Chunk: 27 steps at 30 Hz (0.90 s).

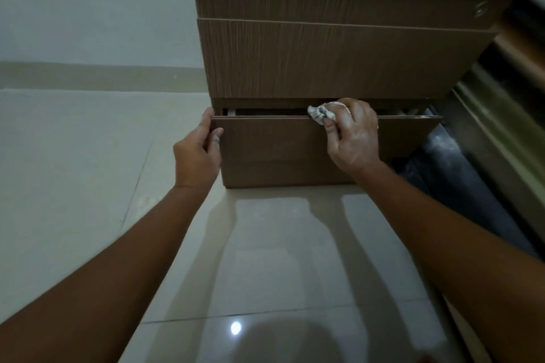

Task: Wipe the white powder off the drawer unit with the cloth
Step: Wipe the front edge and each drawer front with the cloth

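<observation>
A brown wood-grain drawer unit (pixel 324 62) stands on the floor in front of me. Its bottom drawer (pixel 274 150) is pulled out a little. My right hand (pixel 354 135), dusted with white powder, is shut on a crumpled whitish cloth (pixel 321 113) and presses it on the top edge of the bottom drawer front, right of the middle. My left hand (pixel 197 150) grips the left end of that drawer front, fingers curled round its edge. A trace of white powder (pixel 424 117) shows at the right end of the drawer's top edge.
Glossy pale floor tiles (pixel 265 259) spread below and to the left, with a pale wall and skirting (pixel 88 76) behind. Dark furniture and a metal-looking frame (pixel 501 127) stand close on the unit's right side.
</observation>
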Motion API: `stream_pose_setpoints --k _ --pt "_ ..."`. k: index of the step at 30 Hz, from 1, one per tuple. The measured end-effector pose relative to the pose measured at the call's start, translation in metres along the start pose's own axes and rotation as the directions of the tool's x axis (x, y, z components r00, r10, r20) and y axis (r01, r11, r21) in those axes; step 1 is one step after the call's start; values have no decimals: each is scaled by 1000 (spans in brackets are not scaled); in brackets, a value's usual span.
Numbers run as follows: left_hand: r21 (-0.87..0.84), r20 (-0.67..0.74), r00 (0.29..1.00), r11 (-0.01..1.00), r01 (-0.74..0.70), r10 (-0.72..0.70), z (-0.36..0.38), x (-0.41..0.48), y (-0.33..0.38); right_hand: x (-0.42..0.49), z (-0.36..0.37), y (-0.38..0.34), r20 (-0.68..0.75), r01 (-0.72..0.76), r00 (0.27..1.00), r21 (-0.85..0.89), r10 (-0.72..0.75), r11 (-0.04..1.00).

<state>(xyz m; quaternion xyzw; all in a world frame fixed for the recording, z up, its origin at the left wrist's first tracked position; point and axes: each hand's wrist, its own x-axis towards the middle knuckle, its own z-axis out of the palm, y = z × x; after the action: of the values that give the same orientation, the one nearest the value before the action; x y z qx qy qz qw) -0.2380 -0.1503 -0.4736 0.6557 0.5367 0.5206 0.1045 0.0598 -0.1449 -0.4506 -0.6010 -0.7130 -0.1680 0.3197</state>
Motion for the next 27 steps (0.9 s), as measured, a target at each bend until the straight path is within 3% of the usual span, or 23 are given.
stream_pose_setpoints --k 12,14,15,18,20,23,25,27 --pt "-10 -10 998 998 -64 64 11 -4 -8 -20 -46 119 -113 -159 982 -43 153 986" --pt "-8 2 998 998 -57 57 12 -4 -8 -23 -52 130 -127 -245 964 -88 233 966" --pt "-11 11 998 998 -58 59 12 -4 -8 -27 -53 135 -139 -352 931 -89 338 932" --pt "-10 20 996 996 -91 91 12 -3 -9 -38 -52 143 -135 -687 723 -33 678 726" --pt "-10 10 994 994 -108 108 13 -3 -8 -40 -49 136 -168 -732 653 109 738 673" --pt "-9 2 993 993 -118 118 17 -2 -8 -25 -43 120 -356 -661 465 469 811 585" --pt "-14 4 996 996 -92 92 18 -1 -9 -16 -39 111 -450 -573 451 516 771 636" --pt "-9 -9 999 999 -40 40 18 3 -8 -8 -34 97 -518 -471 560 442 646 763"
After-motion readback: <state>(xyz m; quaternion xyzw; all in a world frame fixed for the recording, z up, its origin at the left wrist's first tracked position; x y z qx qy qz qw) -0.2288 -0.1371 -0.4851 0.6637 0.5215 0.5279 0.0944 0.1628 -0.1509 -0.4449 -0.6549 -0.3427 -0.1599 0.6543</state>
